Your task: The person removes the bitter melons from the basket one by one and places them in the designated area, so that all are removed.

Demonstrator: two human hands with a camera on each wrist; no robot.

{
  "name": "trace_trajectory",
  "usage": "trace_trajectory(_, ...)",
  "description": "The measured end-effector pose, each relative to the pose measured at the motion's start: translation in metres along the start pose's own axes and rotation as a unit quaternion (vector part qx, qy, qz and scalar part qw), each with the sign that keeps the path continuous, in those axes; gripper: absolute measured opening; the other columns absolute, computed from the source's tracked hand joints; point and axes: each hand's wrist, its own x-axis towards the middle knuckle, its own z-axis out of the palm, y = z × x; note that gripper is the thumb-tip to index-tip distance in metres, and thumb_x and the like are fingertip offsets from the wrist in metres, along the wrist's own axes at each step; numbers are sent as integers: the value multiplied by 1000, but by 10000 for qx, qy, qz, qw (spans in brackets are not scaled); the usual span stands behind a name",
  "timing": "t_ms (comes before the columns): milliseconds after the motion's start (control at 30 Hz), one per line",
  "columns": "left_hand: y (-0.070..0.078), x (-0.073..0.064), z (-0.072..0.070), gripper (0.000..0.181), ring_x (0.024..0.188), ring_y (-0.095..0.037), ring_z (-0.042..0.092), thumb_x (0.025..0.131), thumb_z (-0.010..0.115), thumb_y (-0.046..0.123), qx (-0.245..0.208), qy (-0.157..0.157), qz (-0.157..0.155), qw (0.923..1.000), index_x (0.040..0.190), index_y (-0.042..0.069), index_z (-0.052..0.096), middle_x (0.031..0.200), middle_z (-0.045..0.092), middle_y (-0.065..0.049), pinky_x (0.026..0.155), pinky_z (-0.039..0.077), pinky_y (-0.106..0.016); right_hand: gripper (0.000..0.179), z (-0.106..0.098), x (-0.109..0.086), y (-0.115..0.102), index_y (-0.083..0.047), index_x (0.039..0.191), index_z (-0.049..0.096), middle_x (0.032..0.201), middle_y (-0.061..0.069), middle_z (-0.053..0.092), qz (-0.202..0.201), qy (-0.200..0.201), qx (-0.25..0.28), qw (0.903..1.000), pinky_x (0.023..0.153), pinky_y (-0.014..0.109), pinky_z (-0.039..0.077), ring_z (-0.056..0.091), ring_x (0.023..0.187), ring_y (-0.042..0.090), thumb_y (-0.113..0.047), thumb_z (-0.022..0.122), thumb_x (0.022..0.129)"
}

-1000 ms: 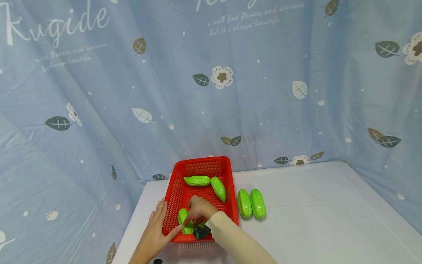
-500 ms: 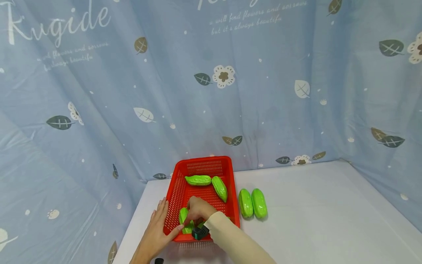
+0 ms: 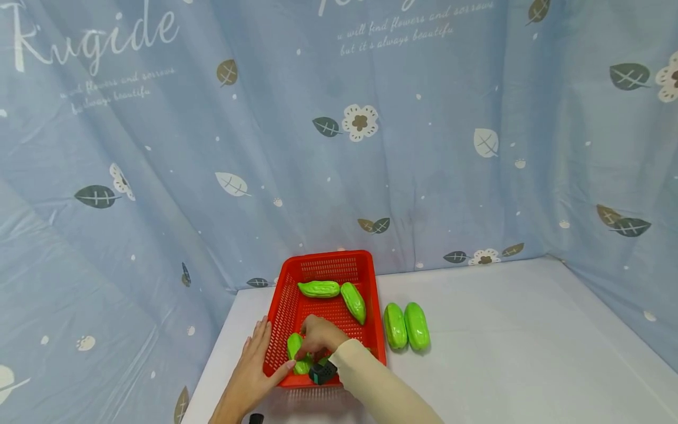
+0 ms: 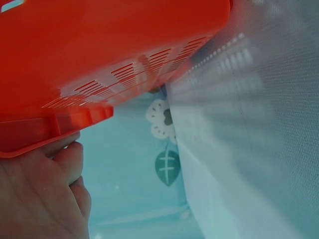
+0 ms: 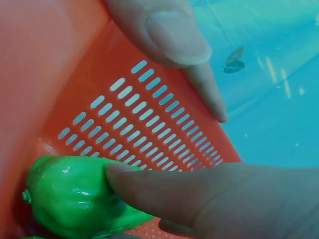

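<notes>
My left hand (image 3: pixel 248 374) rests on the near left corner of the red basket (image 3: pixel 379 330), fingers extended along its left rim and thumb over the front rim. Inside the basket, my right hand (image 3: pixel 319 335) bends down and grips a glossy green bitter melon (image 5: pixel 75 196) by the near left corner. Its thumb presses the melon's side in the right wrist view; the other fingers are mostly hidden. More green shows under this hand. Two bitter melons lie at the basket's back, one crosswise (image 3: pixel 319 289) and one slanted (image 3: pixel 353 303).
Two more green melons, a left one (image 3: pixel 395 327) and a right one (image 3: pixel 416 327), lie side by side on the white table (image 3: pixel 503 341), just right of the basket. A blue patterned curtain (image 3: pixel 424 176) hangs behind and to the sides.
The camera view shifts slightly. Both hands stay nearly where they were, and the melon under my right hand moves only a little.
</notes>
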Motion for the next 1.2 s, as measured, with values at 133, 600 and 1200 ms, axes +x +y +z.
trace_trajectory(133,-1,1,0,107,161,-42,15,90,67,63,-41,-40,-30,10000,165,3,21,175,14,-13,123,19,-72,57,-3,-1,2,5,127,66,87,14,71,-21,-45,231,9997,73,46,64,74,73,35,-14,89,79)
trace_trajectory(600,-1,3,-1,108,162,-41,14,89,66,65,-6,-138,-98,9999,165,3,20,175,13,-14,125,17,-71,46,-17,-5,5,3,123,70,109,14,72,-39,56,1011,9949,73,44,65,76,71,26,-13,86,82)
trace_trajectory(1200,-1,5,1,109,162,-40,14,88,66,65,48,-172,-210,9996,165,5,19,175,14,-14,126,16,-70,47,-35,-17,13,1,128,69,110,12,72,-338,103,1559,9871,69,45,65,76,76,24,-14,84,86)
